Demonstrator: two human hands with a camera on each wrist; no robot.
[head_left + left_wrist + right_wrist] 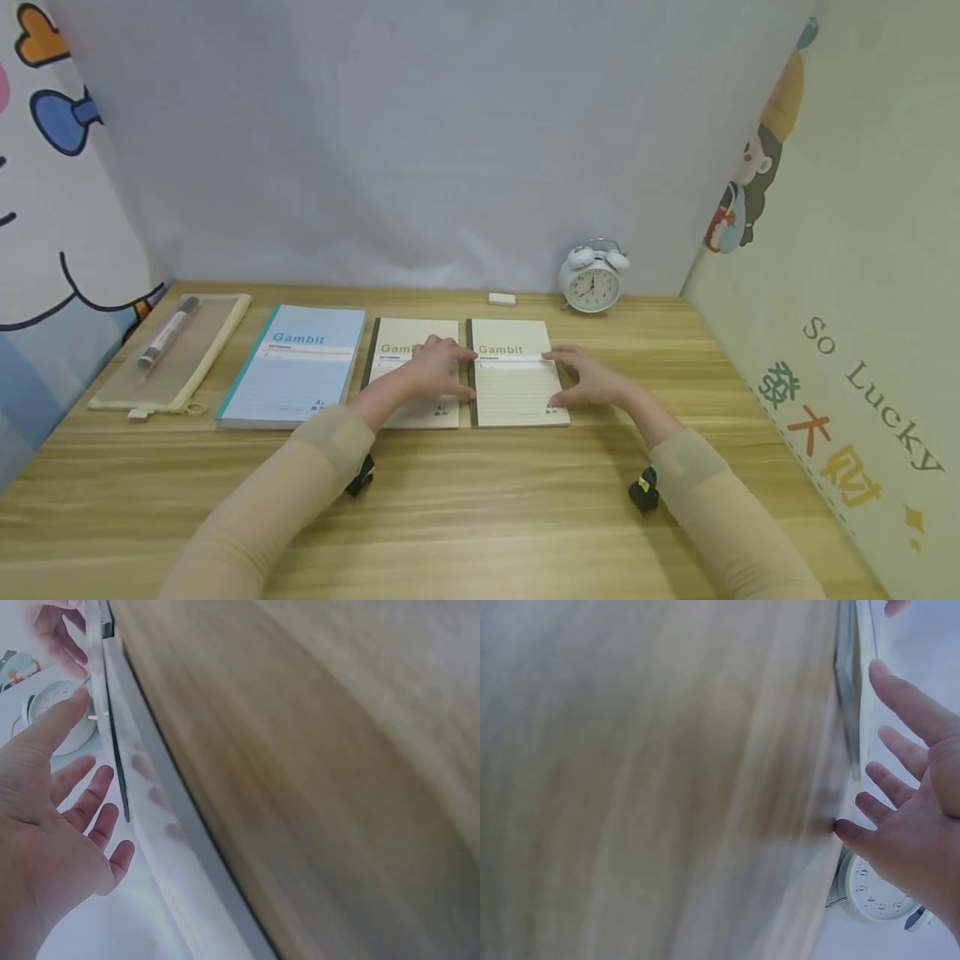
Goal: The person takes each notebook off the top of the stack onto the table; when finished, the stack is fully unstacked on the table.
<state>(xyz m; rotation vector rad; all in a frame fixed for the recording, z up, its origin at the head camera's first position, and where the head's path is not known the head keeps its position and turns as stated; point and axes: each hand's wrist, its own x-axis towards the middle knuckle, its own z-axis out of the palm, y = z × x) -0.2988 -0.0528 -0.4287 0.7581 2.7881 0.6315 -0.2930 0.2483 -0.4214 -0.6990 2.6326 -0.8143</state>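
A cream notebook [517,396] with a dark spine lies flat on the wooden table, its cover printed "Gambit". My left hand [431,371] reaches over a second cream notebook [420,412], partly hiding it, with thumb and fingertips right at the first notebook's spine edge. On the opposite side, my right hand [596,382] has its thumb and fingertips at that notebook's right edge. Both wrist views show spread, relaxed fingers on the left hand [56,817] and on the right hand [922,802], neither curled round anything.
Left of the cream notebooks lies a thicker blue notebook [300,379]. A mesh zip pouch [198,358] with a marker [168,333] is at the far left. Along the back are a white eraser [502,299] and a white alarm clock [591,283], before a grey backdrop [375,167].
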